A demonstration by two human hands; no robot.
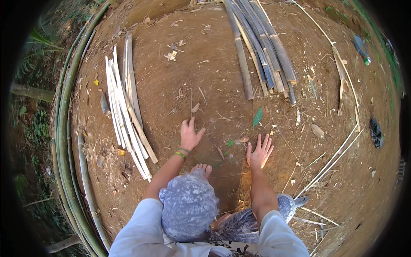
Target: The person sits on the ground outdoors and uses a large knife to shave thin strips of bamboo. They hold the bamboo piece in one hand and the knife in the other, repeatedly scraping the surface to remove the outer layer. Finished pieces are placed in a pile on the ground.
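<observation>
My left hand, with a green and yellow band on its wrist, is over the brown dirt with its fingers apart and nothing in them. A thin upright-looking twig and a dry leaf lie just beyond its fingertips. My right hand is also open, fingers spread, holding nothing, low over the ground or on it; I cannot tell which. Near its fingers are a green leaf and small dry leaves. A grey blade-like piece shows beside my right knee.
Pale split bamboo strips lie at the left, beyond them long green poles along the edge by plants. Dark bamboo pieces are stacked at the far right of centre. Thin strips, black plastic and a blue item lie rightward.
</observation>
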